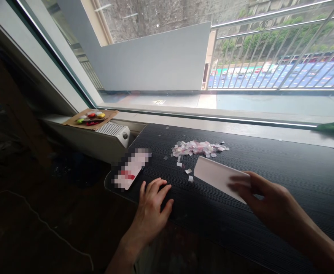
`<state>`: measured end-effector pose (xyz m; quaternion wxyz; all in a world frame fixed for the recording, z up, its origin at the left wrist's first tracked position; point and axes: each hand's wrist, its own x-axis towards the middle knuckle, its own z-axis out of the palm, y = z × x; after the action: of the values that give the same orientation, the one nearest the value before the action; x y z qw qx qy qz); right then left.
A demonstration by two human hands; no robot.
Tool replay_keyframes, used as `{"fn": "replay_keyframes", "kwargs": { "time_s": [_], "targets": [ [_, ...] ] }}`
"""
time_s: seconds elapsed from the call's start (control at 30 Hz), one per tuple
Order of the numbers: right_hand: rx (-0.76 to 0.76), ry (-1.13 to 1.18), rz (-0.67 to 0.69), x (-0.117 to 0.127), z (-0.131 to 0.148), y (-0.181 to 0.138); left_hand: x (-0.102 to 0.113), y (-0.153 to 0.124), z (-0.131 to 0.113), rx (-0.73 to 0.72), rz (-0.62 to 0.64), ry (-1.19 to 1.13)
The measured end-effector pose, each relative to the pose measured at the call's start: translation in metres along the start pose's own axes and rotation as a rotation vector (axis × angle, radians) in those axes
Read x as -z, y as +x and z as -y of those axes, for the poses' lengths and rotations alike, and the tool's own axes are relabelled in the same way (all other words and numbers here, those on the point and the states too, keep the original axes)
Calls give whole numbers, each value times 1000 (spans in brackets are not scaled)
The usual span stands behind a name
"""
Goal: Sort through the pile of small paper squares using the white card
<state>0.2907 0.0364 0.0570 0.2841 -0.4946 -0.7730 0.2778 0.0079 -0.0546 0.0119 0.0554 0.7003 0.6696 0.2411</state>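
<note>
One white panel (217,173) is pinched in my right hand (265,194), to the near right of the scraps (194,147) on the table (292,167). My left hand (153,203), loose around nothing, is nearer, right of a blurred pack (132,167).

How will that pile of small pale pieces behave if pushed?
The pile would likely scatter rather than slide as one: stray pieces lie apart from it on the black tabletop. Each is probably light, looking small and thin.
</note>
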Motion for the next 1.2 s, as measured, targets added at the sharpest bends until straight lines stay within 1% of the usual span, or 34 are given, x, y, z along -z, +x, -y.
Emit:
{"fn": "replay_keyframes", "kwargs": {
  "time_s": [0.07, 0.2, 0.33, 0.47, 0.53, 0.67, 0.73, 0.8, 0.87, 0.97, 1.1, 1.2],
  "targets": [
    [-16, -19, 18, 1, -1, 2, 1, 1, -1, -3, -2, -1],
    [-34, -34, -57, 0, 3, 3, 2, 9, -11, -41, 36, -9],
    [-10, -6, -21, -6, 8, 8, -2, 23, -25, -100, 96, -4],
    [-85, -38, -52, -7, 5, 5, -9, 33, -33, -119, 161, 28],
    [-136, -38, -68, -3, 2, -1, -10, 34, -34, -117, 163, 36],
    [-210, 29, -82, 8, -3, -15, -10, 32, -34, -119, 123, 35],
    [-233, 69, -78, 10, -5, -19, -9, 31, -37, -134, 111, 28],
    [-252, 94, -73, 9, -6, -21, -8, 31, -42, -168, 126, 14],
    [-256, 92, -70, 9, -9, -22, -9, 32, -48, -206, 163, 4],
    [-233, 32, -87, 10, -12, -21, -12, 35, -52, -222, 205, 16],
    [-233, 42, -127, 12, -12, -21, -14, 36, -53, -225, 200, 31],
    [-240, 86, -116, 12, -10, -21, -12, 32, -51, -234, 184, 20]
  ]
}}
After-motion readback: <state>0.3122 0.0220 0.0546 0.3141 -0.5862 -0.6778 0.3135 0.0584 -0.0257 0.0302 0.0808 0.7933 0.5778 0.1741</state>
